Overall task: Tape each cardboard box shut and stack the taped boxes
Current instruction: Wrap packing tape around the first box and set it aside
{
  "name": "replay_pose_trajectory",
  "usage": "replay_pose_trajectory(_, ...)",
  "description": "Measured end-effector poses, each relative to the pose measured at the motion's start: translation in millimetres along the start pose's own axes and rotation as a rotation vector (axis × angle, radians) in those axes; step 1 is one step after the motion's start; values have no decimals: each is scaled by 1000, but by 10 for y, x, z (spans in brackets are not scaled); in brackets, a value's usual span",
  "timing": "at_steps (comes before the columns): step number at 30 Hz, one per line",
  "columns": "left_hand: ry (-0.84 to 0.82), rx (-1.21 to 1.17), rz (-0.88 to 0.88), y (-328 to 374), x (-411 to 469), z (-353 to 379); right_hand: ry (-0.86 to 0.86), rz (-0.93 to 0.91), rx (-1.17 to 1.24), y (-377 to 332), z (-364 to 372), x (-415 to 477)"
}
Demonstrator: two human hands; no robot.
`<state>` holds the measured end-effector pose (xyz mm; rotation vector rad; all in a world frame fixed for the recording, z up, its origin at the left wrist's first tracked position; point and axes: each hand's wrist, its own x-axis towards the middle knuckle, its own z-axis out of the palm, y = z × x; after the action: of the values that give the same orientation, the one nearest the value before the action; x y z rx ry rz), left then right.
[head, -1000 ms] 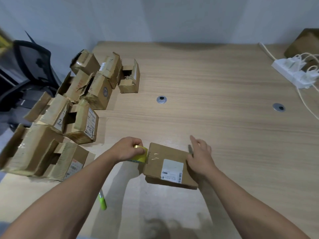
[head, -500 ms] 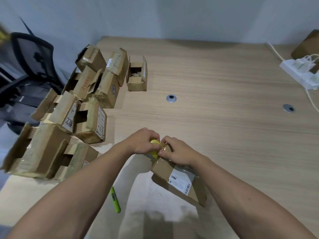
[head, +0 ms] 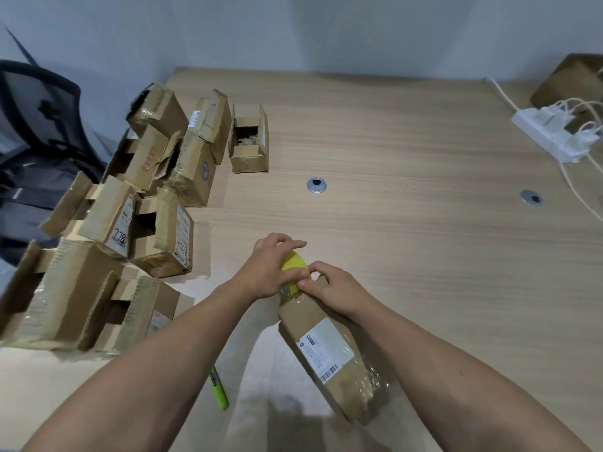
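A small cardboard box [head: 329, 350] with a white shipping label lies tilted on the wooden table [head: 408, 164], its far end raised. My left hand [head: 267, 272] grips a yellow roll of tape [head: 293, 267] at that far end. My right hand [head: 332, 288] pinches the tape against the box's top edge, fingertips touching the roll. Clear tape shines over the box's near end.
Several open, untaped cardboard boxes [head: 130, 223] are heaped along the table's left side. A green marker [head: 219, 388] lies near the front edge under my left forearm. A white power strip [head: 554, 135] with cables and a brown box [head: 567, 83] sit at the far right. A black chair [head: 36, 125] stands left.
The box has been turned from crosswise to lengthwise and tilted up. My right hand moved from the box's right side to its far end, meeting the tape roll in my left hand.
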<state>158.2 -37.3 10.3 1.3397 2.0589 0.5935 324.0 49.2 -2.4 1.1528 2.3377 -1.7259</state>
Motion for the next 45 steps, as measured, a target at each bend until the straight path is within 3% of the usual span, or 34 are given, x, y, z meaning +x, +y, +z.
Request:
replay_pose_trajectory(5,10,-90,-17,-20,-27,7,-27,-60,128,45,29,-36)
replay_pose_trajectory(10,-61,-435,-159,2,-4,-70,-4,-120,105,67,-40,-28)
replay_pose_trajectory(16,-5,-161,47,-30,71,-58,27,-141,73,114,-59,-17)
replay_pose_trajectory(23,56,-65,127,-86,65,46,21,-100,79,116,-80,-44)
replay_pose_trajectory(29,147,-281,-167,-151,-158,4,64,-52,136,138,-26,-15)
replay_pose_trajectory(32,177,-124,-522,-406,-346,-58,73,-35,137,186,-55,-7)
replay_pose_trajectory(36,-155,290,-816,-740,-643,-59,78,-20,158,202,-107,10)
replay_pose_trajectory(38,-262,247,-919,-781,-794,14,85,-21,167,174,-133,23)
replay_pose_trajectory(41,-251,202,-986,-859,-905,132,100,-16,176,124,-185,47)
replay_pose_trajectory(45,-90,301,-856,-867,-811,263,104,-29,195,89,-245,79)
